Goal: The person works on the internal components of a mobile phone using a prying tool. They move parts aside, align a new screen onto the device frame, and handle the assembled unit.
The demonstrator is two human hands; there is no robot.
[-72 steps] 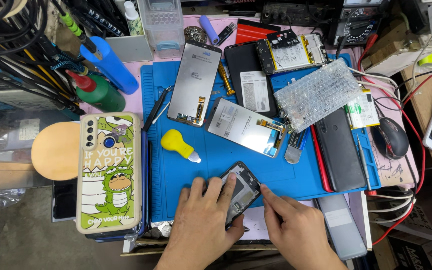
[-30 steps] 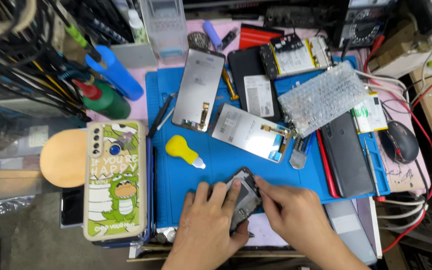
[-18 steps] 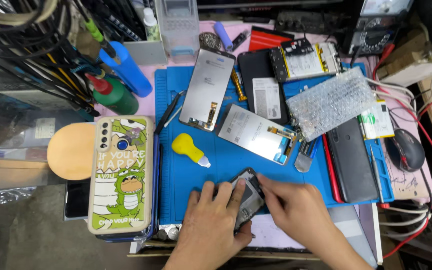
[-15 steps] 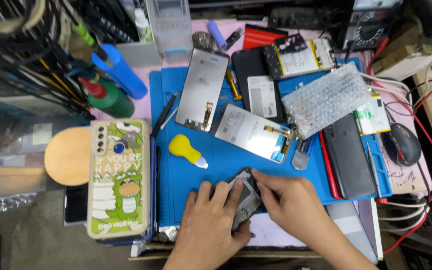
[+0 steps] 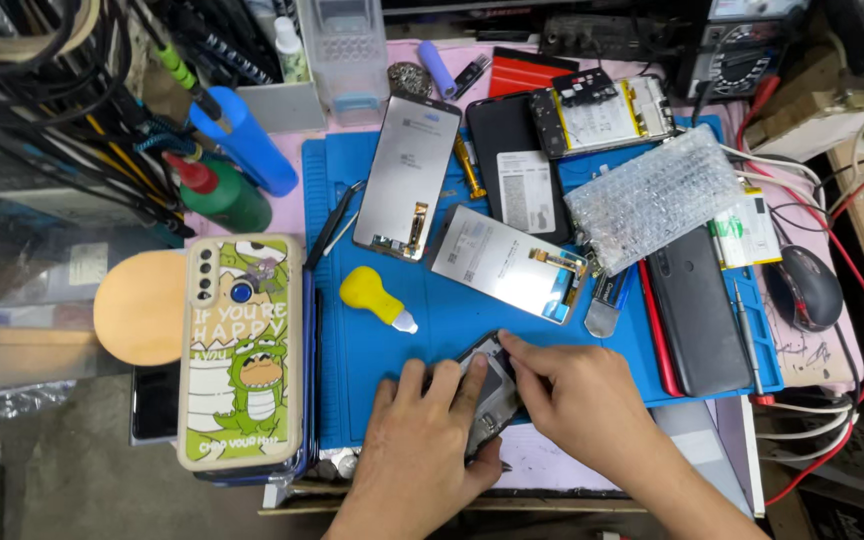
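Head view looks down on a blue work mat [image 5: 422, 330] that carries, near its front edge, a small dark opened phone [image 5: 490, 392]. Left hand [image 5: 427, 440] lies flat over the phone's lower end, fingers spread and pressing it down. Right hand [image 5: 577, 400] pinches the upper corner with curled fingertips. Just beyond sits a yellow-handled tool [image 5: 374, 296], and left of the mat a green cartoon phone case [image 5: 242, 350].

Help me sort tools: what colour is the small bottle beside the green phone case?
Yellow with a white tip, lying on the blue mat; head view.
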